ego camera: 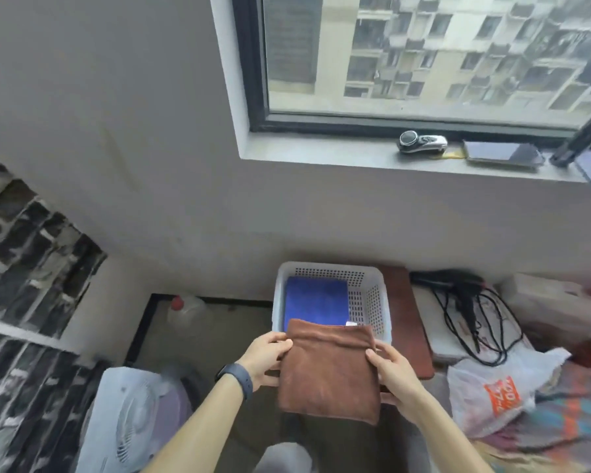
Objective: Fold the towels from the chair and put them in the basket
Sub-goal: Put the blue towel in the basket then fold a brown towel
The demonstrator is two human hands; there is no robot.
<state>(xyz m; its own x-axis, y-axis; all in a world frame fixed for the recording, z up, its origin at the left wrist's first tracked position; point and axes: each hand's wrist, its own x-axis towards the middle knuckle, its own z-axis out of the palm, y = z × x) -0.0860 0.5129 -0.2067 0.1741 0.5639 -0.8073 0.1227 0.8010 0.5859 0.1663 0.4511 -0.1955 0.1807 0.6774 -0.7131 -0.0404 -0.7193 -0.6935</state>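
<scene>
A folded brown towel (330,370) is held flat in the air between both hands, its far edge reaching over the near rim of the white perforated basket (372,295). My left hand (267,358) grips the towel's left edge, thumb on top. On the opposite edge, my right hand (391,373) grips in the same way. A folded blue towel (316,300) lies in the left part of the basket. The chair is not in view.
The basket stands on a reddish-brown table (410,322) against the wall. A white fan (130,414) is at lower left, a plastic jug (185,310) on the floor. Black cables (471,312), a plastic bag (498,390) and boxes lie to the right.
</scene>
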